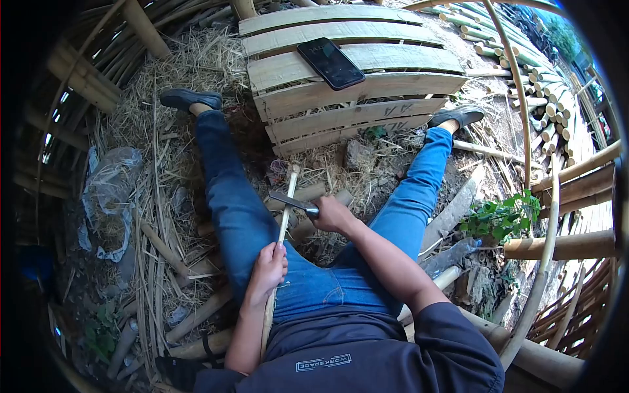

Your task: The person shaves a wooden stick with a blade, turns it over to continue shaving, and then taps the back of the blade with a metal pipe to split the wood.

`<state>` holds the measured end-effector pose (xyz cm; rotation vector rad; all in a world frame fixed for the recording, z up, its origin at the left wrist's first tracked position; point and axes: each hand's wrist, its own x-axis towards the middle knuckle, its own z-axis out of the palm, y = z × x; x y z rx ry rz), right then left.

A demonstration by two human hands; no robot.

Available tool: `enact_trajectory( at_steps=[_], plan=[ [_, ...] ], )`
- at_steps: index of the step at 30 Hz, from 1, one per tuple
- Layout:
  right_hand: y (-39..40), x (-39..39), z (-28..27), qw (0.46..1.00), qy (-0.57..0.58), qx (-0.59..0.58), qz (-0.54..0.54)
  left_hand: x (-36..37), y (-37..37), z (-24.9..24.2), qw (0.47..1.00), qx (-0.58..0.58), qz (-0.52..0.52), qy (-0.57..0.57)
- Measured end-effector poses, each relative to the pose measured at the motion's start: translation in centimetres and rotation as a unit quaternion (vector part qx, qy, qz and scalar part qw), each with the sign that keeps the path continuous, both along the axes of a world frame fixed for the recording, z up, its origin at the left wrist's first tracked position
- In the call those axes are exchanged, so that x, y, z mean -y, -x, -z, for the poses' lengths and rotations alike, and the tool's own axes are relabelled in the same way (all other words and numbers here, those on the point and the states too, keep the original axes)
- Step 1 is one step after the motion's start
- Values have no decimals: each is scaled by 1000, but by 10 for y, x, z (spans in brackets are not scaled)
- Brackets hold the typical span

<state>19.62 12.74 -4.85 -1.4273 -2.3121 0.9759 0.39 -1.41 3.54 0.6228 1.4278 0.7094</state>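
A long, pale strip of split bamboo (283,229) runs up from beside my waist, between my legs, to a cut end out in front. My left hand (266,267) is closed around its lower part, over my left thigh. In my right hand (332,215) is the handle of a knife (301,204). Its flat metal blade lies across the strip, above my left fist, and seems to touch it. The strip's lowest stretch passes beside my left forearm and is partly hidden there.
A slatted wooden pallet (419,59) stands in front, with a black phone (331,63) on it. Cut bamboo poles (550,108) are stacked at the right. Straw (190,72) and a clear plastic bag (114,173) lie at the left. Leafy greens (501,217) grow at the right.
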Motion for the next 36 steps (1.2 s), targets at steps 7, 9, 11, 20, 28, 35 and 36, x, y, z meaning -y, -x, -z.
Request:
enact_trajectory(
  at_steps=[7, 9, 11, 20, 28, 35, 36],
  plan=[
    [7, 11, -15, 999, 10, -53, 0, -3, 0, -4, 1000, -5, -12, 6],
    [8, 16, -22, 998, 12, -60, -13, -6, -3, -3, 999, -42, 2, -9],
    [9, 20, -24, 999, 18, -47, -15, -7, -5, -2, 998, -67, 8, -20],
    [6, 8, -12, 998, 29, 48, 35, 3, 3, 38, 944, -276, 69, -170],
    [-30, -29, 11, 984, -46, 53, 166, 4, -1, 29, 950, -256, 84, -158],
    [-21, -16, -10, 998, -46, 39, 23, -10, -9, 17, 978, -193, 38, -63],
    [-20, -14, -12, 997, -49, 55, 7, -9, -9, 14, 982, -179, 32, -57]
  ],
)
